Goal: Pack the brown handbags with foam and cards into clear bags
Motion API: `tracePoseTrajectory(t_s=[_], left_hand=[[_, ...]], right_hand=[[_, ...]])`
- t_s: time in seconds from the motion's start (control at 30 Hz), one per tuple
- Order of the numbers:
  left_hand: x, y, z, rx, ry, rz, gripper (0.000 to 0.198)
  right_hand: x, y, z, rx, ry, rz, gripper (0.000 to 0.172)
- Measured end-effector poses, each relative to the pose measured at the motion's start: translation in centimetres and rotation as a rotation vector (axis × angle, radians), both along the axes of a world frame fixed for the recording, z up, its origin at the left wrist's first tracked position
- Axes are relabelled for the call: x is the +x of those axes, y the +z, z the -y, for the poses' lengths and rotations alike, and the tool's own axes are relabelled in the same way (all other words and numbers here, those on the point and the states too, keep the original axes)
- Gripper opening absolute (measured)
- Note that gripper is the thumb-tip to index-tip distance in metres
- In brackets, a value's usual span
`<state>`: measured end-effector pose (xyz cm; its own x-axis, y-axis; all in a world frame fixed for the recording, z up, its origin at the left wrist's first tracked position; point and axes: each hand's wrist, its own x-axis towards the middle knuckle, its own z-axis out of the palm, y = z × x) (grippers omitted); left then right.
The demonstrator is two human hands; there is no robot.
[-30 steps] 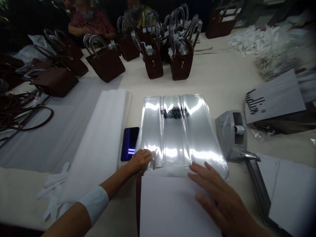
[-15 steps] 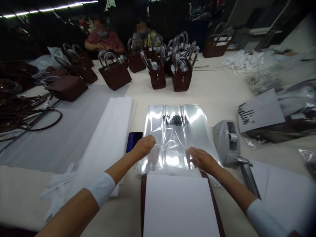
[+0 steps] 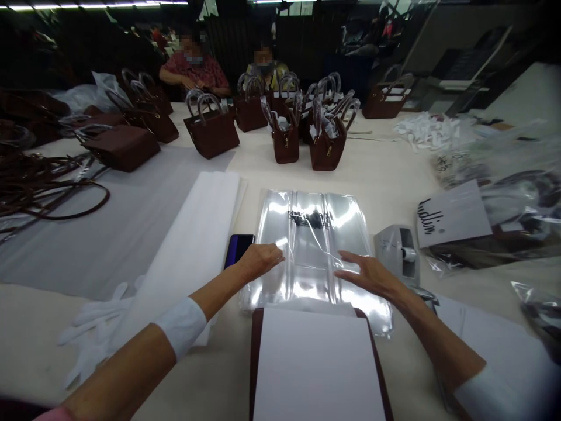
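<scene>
A stack of clear plastic bags (image 3: 309, 245) with black print lies flat in front of me. My left hand (image 3: 262, 260) is closed over the left part of the stack, its fingers pinching the top bag's film. Above the right part is my right hand (image 3: 368, 273), its thumb and fingers spread, with nothing between them. Nearest me, a brown handbag (image 3: 256, 362) is largely covered by a white sheet (image 3: 322, 368). Just left of the stack rests a phone (image 3: 239, 250), partly behind my left hand.
White folded sheets (image 3: 188, 234) and white gloves (image 3: 99, 321) lie to the left. A tape dispenser (image 3: 401, 251) and a bagged item with a white tag (image 3: 456, 213) stand right. Several brown handbags (image 3: 213, 134) line the back, where two people (image 3: 195, 67) sit.
My right hand has opened and lifted slightly off the bags, its fingers now spread. My left hand remains closed near the same spot. The view has shifted a little.
</scene>
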<state>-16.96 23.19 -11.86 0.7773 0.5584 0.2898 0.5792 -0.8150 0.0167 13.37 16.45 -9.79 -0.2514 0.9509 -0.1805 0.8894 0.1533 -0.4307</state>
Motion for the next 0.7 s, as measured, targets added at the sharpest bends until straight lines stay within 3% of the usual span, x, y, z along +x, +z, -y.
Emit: tracePoseTrajectory(t_s=[0.1,0.2,0.3,0.47,0.53,0.6,0.7], left_hand=[[1.9,1.3,0.2,0.012,0.022,0.028,0.026],[2.9,2.5,0.2,0.02,0.042,0.053,0.024],[2.1,3.0,-0.1,0.022,0.094,0.075,0.023],[1.2,3.1,-0.2,0.015,0.133,0.085,0.025],[1.6,3.5,-0.1,0.022,0.121,0.083,0.025],[1.6,4.1,0.0,0.034,0.09,0.072,0.023],[0.8,4.5,0.2,0.045,0.018,0.044,0.021]], right_hand=[[-5.4,3.1,-1.5,0.242,0.014,-0.018,0.066],[-9.1,4.0,-3.1,0.359,0.072,0.062,0.043],[-9.3,3.3,-3.8,0.354,0.046,0.102,0.028],[-9.0,3.1,-3.4,0.468,0.173,0.036,0.044],[-9.6,3.0,-3.7,0.44,0.212,0.083,0.036],[-9.5,2.7,-4.0,0.371,0.166,0.156,0.027],[-8.2,2.0,-4.2,0.317,0.102,0.185,0.031]])
